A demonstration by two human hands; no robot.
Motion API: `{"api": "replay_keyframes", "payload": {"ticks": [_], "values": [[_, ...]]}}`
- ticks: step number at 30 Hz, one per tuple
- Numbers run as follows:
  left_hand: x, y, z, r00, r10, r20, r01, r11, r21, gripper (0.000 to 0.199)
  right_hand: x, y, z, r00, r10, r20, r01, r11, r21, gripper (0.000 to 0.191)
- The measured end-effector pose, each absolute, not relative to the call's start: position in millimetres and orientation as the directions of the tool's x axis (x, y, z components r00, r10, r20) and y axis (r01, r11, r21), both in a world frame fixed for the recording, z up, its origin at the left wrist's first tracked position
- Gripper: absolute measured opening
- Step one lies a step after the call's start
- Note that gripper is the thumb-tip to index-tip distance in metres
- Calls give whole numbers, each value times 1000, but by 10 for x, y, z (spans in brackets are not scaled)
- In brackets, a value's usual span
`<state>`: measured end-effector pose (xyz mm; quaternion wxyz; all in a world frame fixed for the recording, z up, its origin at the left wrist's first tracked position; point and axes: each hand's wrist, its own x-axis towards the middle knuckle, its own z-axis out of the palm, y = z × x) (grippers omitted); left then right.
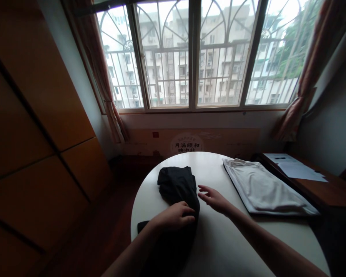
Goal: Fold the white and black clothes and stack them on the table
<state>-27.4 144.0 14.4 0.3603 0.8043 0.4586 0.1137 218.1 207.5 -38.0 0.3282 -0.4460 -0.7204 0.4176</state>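
A black garment, long and narrow as it lies, stretches over the white round table toward me; its exact kind is hard to make out. My left hand rests on top of the cloth, palm down, fingers loosely extended with the thumb apart. Just right of the garment's edge is my right hand, its fingers spread and nothing in them. My left forearm covers part of the garment's near end.
Folded white and dark cloth lies at the table's right side. Beyond it a brown wooden desk carries paper sheets. A barred window with curtains is ahead, and wooden cabinets stand on the left.
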Motion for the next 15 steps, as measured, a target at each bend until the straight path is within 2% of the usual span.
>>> {"api": "replay_keyframes", "payload": {"ticks": [2, 3, 5, 7, 8, 10, 12, 15], "values": [[-383, 1495, 168, 534, 811, -240, 611, -174, 772, 44, 1993, 2156, -454, -384, 917, 107, 434, 282, -855, 73], [-451, 1541, 159, 464, 843, -271, 631, -100, 769, 44, 1918, 2190, -493, -381, 918, 108, 473, 294, -831, 71], [-582, 1636, 102, 253, 928, -272, 738, -4, 674, 42, 1816, 2247, -560, -367, 925, 99, 524, 294, -800, 53], [-662, 1700, 24, 132, 969, -210, 824, 11, 567, 42, 1769, 2286, -583, -344, 934, 98, 530, 279, -801, 27], [-674, 1715, -12, 125, 973, -194, 834, 3, 551, 43, 1762, 2295, -568, -327, 939, 107, 523, 274, -807, 18], [-644, 1715, -65, 162, 967, -198, 803, -13, 595, 48, 1775, 2285, -479, -267, 954, 134, 510, 258, -821, 15], [-566, 1693, -91, 210, 961, -181, 751, -40, 660, 55, 1821, 2238, -318, -200, 970, 140, 392, 210, -896, 21], [-434, 1672, -116, 251, 957, -144, 693, -74, 717, 62, 1975, 2139, -17, -162, 972, 170, 69, 183, -981, 30]]}}
